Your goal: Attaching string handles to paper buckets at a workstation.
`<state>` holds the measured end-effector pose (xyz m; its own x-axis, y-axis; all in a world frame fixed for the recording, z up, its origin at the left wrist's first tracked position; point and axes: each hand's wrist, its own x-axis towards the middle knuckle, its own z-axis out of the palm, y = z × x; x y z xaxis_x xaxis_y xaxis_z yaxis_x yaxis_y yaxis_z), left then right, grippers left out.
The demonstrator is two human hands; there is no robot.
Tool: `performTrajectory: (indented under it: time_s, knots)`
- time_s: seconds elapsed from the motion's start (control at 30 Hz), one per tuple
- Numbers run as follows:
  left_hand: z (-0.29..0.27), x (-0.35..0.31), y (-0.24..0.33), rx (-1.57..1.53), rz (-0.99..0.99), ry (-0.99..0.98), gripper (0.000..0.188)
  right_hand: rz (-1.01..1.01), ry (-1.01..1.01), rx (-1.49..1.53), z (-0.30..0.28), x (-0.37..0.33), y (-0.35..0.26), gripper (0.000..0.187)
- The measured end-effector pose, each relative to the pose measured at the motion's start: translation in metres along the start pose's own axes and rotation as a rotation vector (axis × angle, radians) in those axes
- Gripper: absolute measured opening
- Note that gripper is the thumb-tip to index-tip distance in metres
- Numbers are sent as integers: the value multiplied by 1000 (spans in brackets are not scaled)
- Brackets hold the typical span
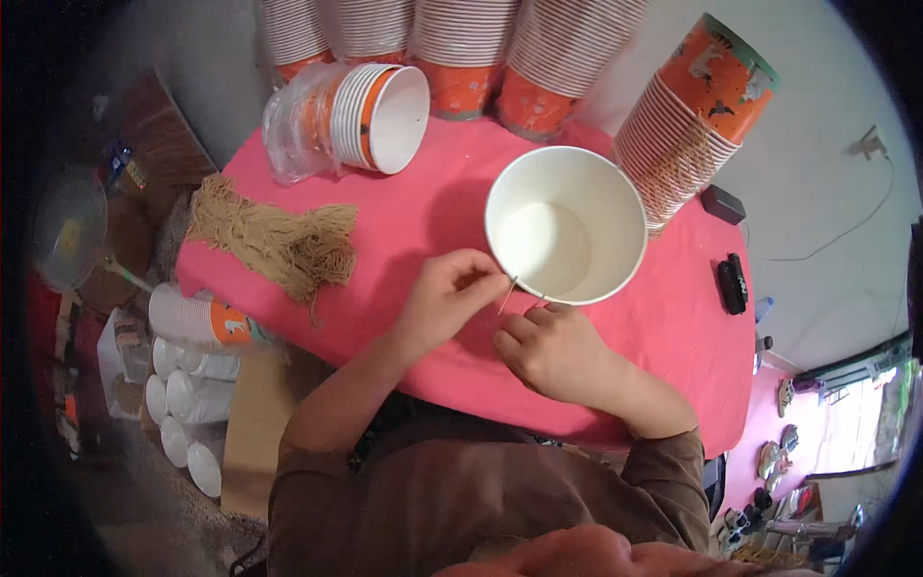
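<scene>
A large white paper bucket point(617, 231) stands in front of me, its mouth facing up and nothing visible inside. At its near rim my left hand point(447, 298) pinches a thin brown string point(506, 295) between thumb and forefinger. My right hand point(550, 351) is curled just to the right, closed with its knuckles up. A short bit of string shows at the rim above its fingers, which appear to grip it. How the string meets the bucket wall is too small to tell. Left of the bucket lies a bundle of tan strings point(274, 236).
Orange-patterned bucket stacks point(461, 58) line the back of the pink table point(452, 385). A plastic-wrapped stack point(351, 115) lies back left; a string-draped stack point(678, 144) leans right. A black box point(723, 205) and a small black object point(733, 286) sit rightward. More buckets point(187, 317) lie lower left.
</scene>
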<state>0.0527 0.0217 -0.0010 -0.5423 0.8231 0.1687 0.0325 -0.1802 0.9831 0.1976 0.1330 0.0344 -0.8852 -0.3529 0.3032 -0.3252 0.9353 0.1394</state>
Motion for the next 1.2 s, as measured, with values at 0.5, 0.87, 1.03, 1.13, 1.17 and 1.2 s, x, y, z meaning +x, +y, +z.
performTrajectory:
  time_s: [0.5, 0.87, 1.03, 1.13, 1.17, 1.2]
  knots:
    - [-50, 38, 17, 623, 694, -104, 15, 504, -25, -71, -64, -32, 52, 26]
    - [-56, 42, 19, 186, 631, -52, 12, 406, 3, 34, -51, -48, 64, 47]
    - [-61, 47, 20, -67, 307, -55, 15, 328, 67, 7, -49, -45, 56, 56]
    - [-66, 54, 15, -98, 200, -70, 20, 367, 166, 37, -55, -47, 52, 59]
    - [-66, 56, 14, -90, 191, -69, 23, 337, 204, 104, -65, -44, 50, 58]
    - [-62, 58, 14, -92, 191, -80, 23, 312, 242, 169, -74, -42, 48, 58]
